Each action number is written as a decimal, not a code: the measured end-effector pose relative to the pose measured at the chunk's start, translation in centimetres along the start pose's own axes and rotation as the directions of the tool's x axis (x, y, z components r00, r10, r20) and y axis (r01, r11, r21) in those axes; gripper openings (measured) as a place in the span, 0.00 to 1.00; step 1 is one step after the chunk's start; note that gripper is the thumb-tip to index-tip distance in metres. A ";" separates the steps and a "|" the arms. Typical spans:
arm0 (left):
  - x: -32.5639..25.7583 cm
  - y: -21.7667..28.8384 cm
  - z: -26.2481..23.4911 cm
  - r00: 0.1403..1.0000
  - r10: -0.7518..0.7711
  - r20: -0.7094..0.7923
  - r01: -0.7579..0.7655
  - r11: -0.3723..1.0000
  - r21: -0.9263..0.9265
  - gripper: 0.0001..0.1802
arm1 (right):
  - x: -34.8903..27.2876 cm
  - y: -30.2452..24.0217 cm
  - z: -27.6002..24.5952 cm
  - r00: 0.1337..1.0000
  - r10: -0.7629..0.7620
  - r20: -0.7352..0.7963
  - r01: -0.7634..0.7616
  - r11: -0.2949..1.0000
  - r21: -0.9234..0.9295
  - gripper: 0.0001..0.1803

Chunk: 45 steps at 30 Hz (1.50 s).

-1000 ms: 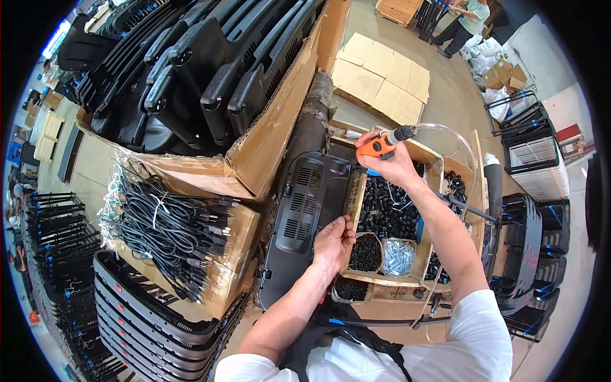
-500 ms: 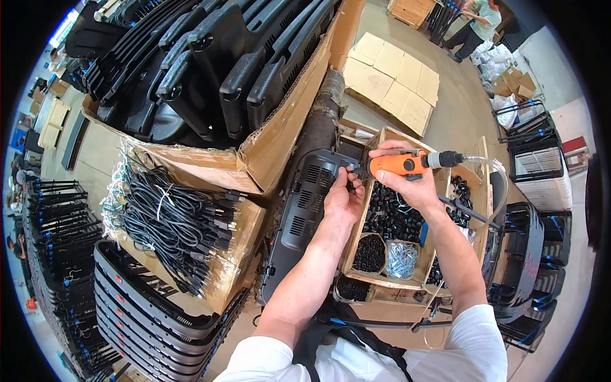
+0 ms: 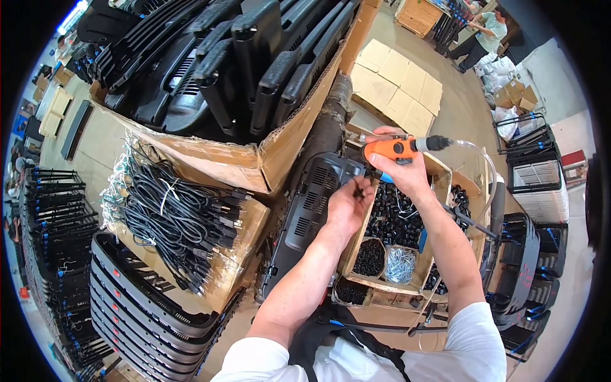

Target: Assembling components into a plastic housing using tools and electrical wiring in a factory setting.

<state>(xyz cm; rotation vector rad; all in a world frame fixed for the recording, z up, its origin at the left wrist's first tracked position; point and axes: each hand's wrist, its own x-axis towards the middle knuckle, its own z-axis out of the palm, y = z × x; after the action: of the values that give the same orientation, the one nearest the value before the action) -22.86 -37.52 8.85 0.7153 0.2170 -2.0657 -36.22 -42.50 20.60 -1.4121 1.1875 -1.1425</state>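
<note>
My right hand (image 3: 408, 173) is wrapped round an orange power screwdriver (image 3: 386, 151), with a clear hose running off its black rear end. The driver's tip is hidden from sight. Just below it, my left hand (image 3: 347, 207) has its fingers curled around small dark pieces (image 3: 359, 191) that look like screws. Beside that hand lies a long black plastic housing (image 3: 310, 202) with vent slots, tilted away toward the upper right. The left fingers are near the housing's right edge.
A wooden compartment box (image 3: 349, 266) to the right holds black parts, dark screws (image 3: 369, 257) and silver screws (image 3: 400, 264). At left are bundled black cables (image 3: 168, 200), stacked black frames (image 3: 146, 305) and a carton (image 3: 210, 156) of black covers. Another person (image 3: 487, 35) stands far right.
The driver and right hand have risen slightly away from the housing. My left fingers have drawn back from its edge and loosened, showing the dark pieces. The view has shifted a little.
</note>
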 end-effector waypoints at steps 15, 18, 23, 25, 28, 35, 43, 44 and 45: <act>-4.8 -2.4 -4.4 0.998 -0.055 -0.024 0.058 0.985 0.165 0.16 | 3.4 0.9 2.5 0.996 0.072 0.054 -0.056 0.965 -0.255 0.24; -6.3 -2.3 -3.7 1.000 -0.024 -0.003 0.024 0.978 0.209 0.15 | 3.7 1.3 2.4 0.995 0.045 0.087 -0.014 0.944 -0.331 0.20; -7.1 -1.8 -5.0 0.999 -0.040 0.005 0.038 0.977 0.208 0.15 | 3.7 1.3 2.6 0.992 0.045 0.122 -0.006 0.953 -0.303 0.19; -6.8 -1.7 -5.5 0.999 -0.041 0.016 0.038 0.981 0.188 0.14 | 3.8 1.0 2.7 0.993 0.057 0.105 -0.021 0.948 -0.319 0.19; -7.1 -1.4 -5.2 0.998 0.053 -0.038 -0.046 0.984 0.171 0.13 | 3.9 2.2 2.5 0.993 0.052 0.106 -0.019 0.956 -0.292 0.20; -7.1 0.9 -4.6 0.989 0.099 -0.111 -0.092 0.994 0.064 0.14 | 1.5 0.6 2.9 0.998 -0.014 0.058 0.019 0.997 -0.077 0.30; -4.6 4.4 -3.4 0.989 0.100 -0.105 -0.125 0.958 -0.259 0.15 | -3.2 -3.9 4.6 0.973 0.060 0.221 -0.058 0.998 -0.018 0.31; -4.6 4.6 -3.3 0.993 0.097 -0.074 -0.115 0.948 -0.297 0.15 | -3.3 -4.0 4.8 0.972 0.070 0.223 -0.066 0.998 -0.024 0.31; -4.5 4.7 -3.2 0.995 0.095 -0.041 -0.103 0.937 -0.334 0.15 | -3.3 -3.9 4.8 0.972 0.070 0.224 -0.067 0.997 -0.024 0.31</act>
<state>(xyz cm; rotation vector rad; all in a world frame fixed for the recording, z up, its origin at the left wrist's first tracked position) -15.79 -35.67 9.31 0.5295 0.5234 -1.8619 -31.33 -38.40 23.55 -1.4591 1.0780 -0.9010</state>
